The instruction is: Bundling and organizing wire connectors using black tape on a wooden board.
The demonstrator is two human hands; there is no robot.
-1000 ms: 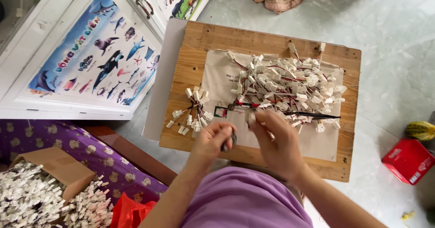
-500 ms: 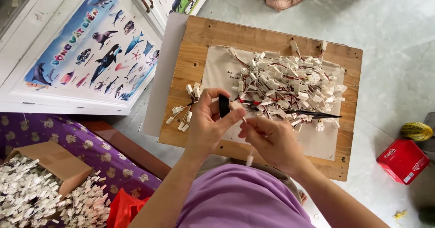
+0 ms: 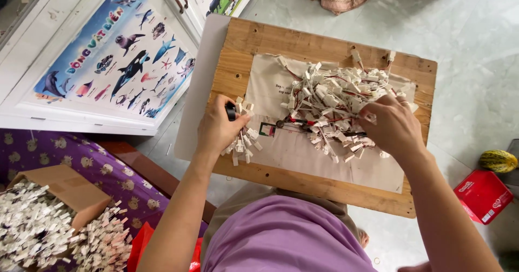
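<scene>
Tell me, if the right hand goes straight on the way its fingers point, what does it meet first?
The right hand points left into the pile of white connectors with red wires, and its fingertips already seem to touch it. Depth is unclear, but that pile comes first, lying on the wooden board.

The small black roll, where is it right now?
In the head view, the small black roll is pinched in the left hand, at the left of the wooden board, just above a small bunch of white connectors.
</scene>
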